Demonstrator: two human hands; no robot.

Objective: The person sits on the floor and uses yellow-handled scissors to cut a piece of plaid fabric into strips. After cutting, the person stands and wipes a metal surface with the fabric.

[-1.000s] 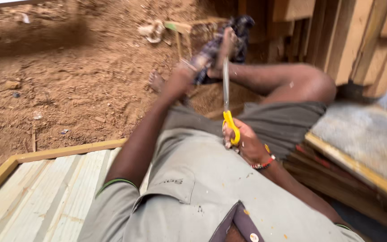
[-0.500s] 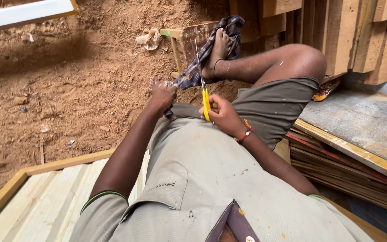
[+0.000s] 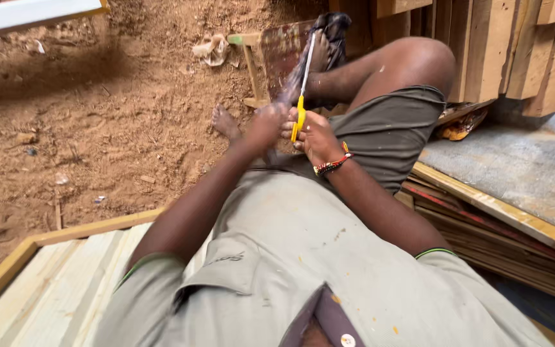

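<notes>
Head view, seated person on a pale wooden panel (image 3: 46,289) at the edge of red-brown soil. The right hand (image 3: 316,136), beaded band at the wrist, is clenched around the yellow handles of a pair of scissors (image 3: 302,83) whose blades point up and away, lying along a dark strip (image 3: 303,64) of cloth-like material. The left hand (image 3: 266,123) grasps the near end of that strip, just beside the right; the far end is bunched at the raised right foot (image 3: 325,45). The left foot (image 3: 225,122) rests bare on the soil. Crumpled pale litter (image 3: 210,48) lies on the soil, near a small worn wooden frame (image 3: 271,54). Stacked boards (image 3: 496,225) and a grey slab (image 3: 515,167) lie to the right. No containers or labels are discernible. Compared with half a second earlier, the hands lie closer together and the scissors stand nearer the foot.
</notes>
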